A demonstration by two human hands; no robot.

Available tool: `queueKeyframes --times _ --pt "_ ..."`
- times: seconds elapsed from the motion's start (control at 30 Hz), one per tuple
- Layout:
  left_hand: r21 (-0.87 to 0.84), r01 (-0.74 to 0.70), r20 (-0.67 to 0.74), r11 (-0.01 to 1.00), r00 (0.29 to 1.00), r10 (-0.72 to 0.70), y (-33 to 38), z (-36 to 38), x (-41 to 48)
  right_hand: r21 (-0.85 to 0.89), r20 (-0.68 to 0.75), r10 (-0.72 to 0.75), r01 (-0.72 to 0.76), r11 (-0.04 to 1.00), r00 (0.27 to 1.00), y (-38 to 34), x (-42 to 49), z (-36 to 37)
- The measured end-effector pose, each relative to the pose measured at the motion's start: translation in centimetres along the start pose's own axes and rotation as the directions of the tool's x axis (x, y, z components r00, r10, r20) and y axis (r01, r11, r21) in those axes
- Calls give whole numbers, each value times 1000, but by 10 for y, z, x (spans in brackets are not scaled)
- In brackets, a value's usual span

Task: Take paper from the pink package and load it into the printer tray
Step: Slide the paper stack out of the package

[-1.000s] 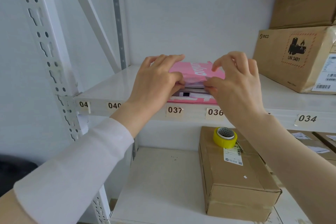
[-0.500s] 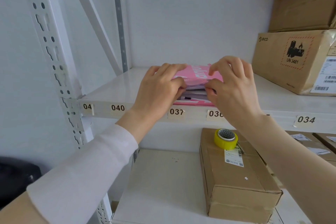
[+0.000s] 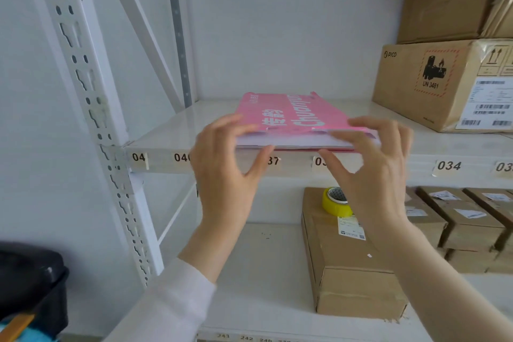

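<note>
1. Head view takes in a white metal shelving unit [image 3: 91,108] against a pale wall; its upper shelf edge carries number labels such as 040 and 034.
2. Large brown cardboard boxes [image 3: 444,83] are stacked at the right end of the upper shelf, the lowest one printed with a hazard mark.
3. On the lower shelf a long cardboard box [image 3: 352,272] lies end-on toward the camera, with smaller boxes to its right.
4. The pink package [image 3: 294,116] lies flat on the upper shelf at its front edge, between the two hands, its near end open so that a white stack of paper [image 3: 291,142] shows under the pink wrapper.
5. The left hand [image 3: 224,172], in a white sleeve, is spread wide; its fingers are at the package's left near corner and the thumb is just below the paper's edge. Motion blur leaves it unclear whether it actually grips anything.
6. The right hand [image 3: 372,172] is likewise spread, fingers over the right near corner and thumb under the shelf's front lip; contact cannot be confirmed.
7. A yellow tape roll [image 3: 336,203] sits on the long box, partly behind the right hand.
</note>
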State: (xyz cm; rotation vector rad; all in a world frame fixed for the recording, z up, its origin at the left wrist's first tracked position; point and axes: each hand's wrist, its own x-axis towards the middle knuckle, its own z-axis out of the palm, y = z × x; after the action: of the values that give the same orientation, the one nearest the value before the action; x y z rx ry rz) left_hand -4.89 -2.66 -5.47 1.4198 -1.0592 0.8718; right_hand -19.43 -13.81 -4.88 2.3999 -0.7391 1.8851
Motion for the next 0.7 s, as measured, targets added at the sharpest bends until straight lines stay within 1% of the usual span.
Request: queueKeyframes --times 0.03,0.07,0.1,0.13,0.17,0.2,0.23,0.27,0.3,0.33,0.37,0.43,0.57,0.63,0.7 --pt "-138 206 -73 969 973 -218 8 -2 -8 127 -9 195 -192 973 981 -8 -5 -3" --pt "-307 420 -92 854 880 -466 17 -4 -16 276 -21 398 -377 884 917 -17 -9 -7" --pt "-457 603 -12 654 731 -682 27 -5 -20 417 -19 584 -525 742 811 -26 -13 -11" --pt "-546 731 153 409 567 -809 35 -3 -23 533 6 731 -621 574 682 -33 -15 -13" --pt "-563 803 329 197 436 -838 38 1 -24 618 68 829 -676 401 555 -37 -16 -13" --pt "-526 848 475 67 358 -804 39 5 -23 661 177 874 -713 235 452 -38 -15 -12" --pt "-476 879 578 6 318 -752 39 9 -19 660 322 865 -746 85 384 -39 -14 -9" --pt "-437 899 639 -13 300 -708 40 11 -13 625 469 811 -780 -26 349 -40 -11 -6" --pt "-404 915 671 -3 294 -681 40 13 -7 578 586 738 -811 -90 335 -42 -9 -2" --pt "-367 930 692 27 292 -660 39 15 -2 539 653 679 -836 -105 336 -43 -6 2" --pt "-332 941 713 56 290 -639 39 16 2 515 682 645 -852 -89 345 -44 -3 5" --pt "-288 952 733 103 288 -616 42 15 10 493 695 618 -869 -38 368 -46 6 8" --pt "-249 953 697 174 301 -651 44 19 23 468 661 641 -882 54 390 -45 18 13" --pt "-248 944 671 217 329 -665 44 21 25 488 646 645 -870 62 408 -46 20 15" --pt "-247 937 656 247 350 -668 43 22 24 516 637 645 -855 49 421 -47 20 15"
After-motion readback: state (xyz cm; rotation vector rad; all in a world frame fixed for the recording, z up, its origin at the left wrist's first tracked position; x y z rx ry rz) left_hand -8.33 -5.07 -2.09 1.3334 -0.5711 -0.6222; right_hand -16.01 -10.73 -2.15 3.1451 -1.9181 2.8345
